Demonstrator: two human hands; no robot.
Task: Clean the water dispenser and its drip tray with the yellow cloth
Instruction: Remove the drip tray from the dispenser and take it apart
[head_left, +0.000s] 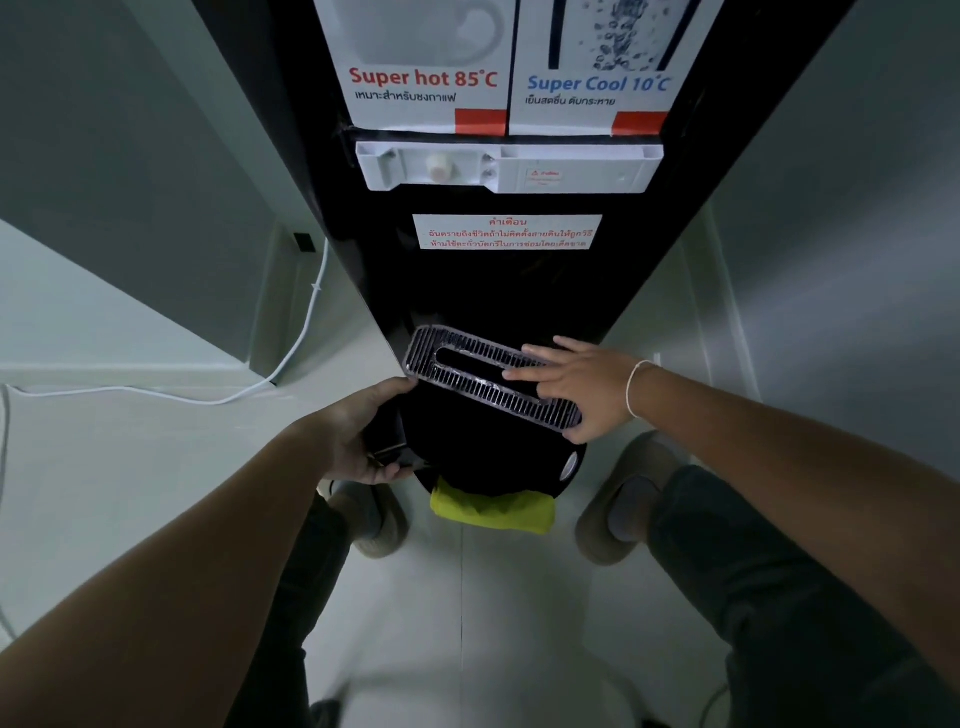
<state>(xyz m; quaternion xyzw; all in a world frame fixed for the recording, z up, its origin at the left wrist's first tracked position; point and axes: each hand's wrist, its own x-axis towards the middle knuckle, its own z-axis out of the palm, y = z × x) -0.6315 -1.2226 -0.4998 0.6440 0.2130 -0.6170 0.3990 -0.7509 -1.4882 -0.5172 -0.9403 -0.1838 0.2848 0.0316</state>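
A black water dispenser (498, 280) stands in front of me, with hot and cool labels near the top. Its black drip tray (483, 447) is pulled out, and a slotted grille (467, 364) lies tilted across the tray's top. My left hand (358, 431) grips the tray's left end. My right hand (582, 384) has its fingers spread on the right part of the grille, thumb at the grille's near edge. The yellow cloth (491, 512) lies on the floor under the tray's near edge, partly hidden by it.
A white cable (291, 358) runs from the left wall across the pale floor. My feet in slippers (618, 514) stand either side of the cloth. Grey walls close in on both sides of the dispenser.
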